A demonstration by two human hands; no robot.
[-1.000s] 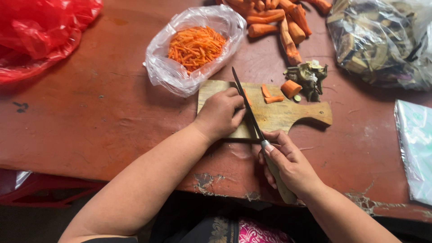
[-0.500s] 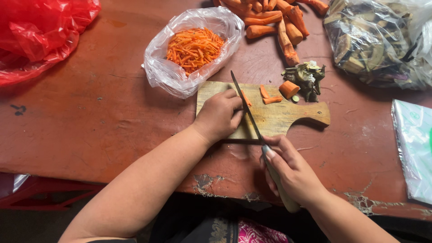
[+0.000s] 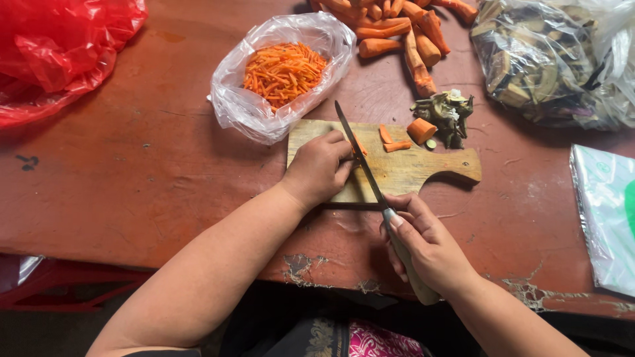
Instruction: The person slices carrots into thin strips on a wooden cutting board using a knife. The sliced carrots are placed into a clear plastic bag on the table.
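Gripping the knife [image 3: 360, 157] handle closed-fisted, right hand [image 3: 426, 248] is slicing while left hand [image 3: 319, 168] is pinning a carrot piece [image 3: 359, 147] fingers-curled on the cutting board [image 3: 403, 168] for steadiness.

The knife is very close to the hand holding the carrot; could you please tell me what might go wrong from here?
1. The knife blade runs right beside the left hand, whose fingers cover the carrot piece; a slip could cut them.
2. The cutting board lies on a worn table and could slide.
3. The carrot chunk near the board's far edge may roll off.
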